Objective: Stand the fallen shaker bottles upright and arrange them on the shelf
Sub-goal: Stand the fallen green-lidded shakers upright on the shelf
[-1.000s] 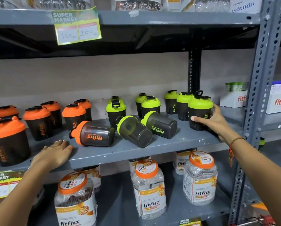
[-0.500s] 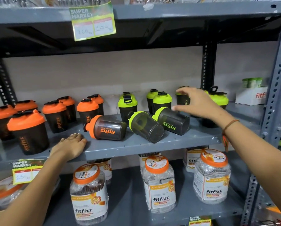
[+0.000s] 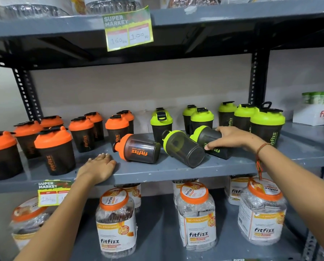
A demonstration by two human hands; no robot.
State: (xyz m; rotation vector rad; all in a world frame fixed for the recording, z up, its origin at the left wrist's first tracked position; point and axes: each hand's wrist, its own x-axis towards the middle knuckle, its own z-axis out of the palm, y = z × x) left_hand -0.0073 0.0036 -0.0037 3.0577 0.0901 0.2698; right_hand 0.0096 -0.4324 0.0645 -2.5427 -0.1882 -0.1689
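Currently right hand (image 3: 234, 137) curls around the rightmost fallen green-lidded shaker (image 3: 210, 141), left hand (image 3: 97, 166) flat on the shelf (image 3: 176, 172); next likely tip it upright.

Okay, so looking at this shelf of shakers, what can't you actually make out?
All in the head view:
- Right hand on the rightmost fallen green shaker: it covers the bottle's middle, so the firmness of the grip is unclear.
- Lower price tag: handwriting blurred, right part hidden by the left forearm.
- Boxed goods at far right: cut off by the frame edge.
- Rear upright orange shakers: labels hidden by the front ones.
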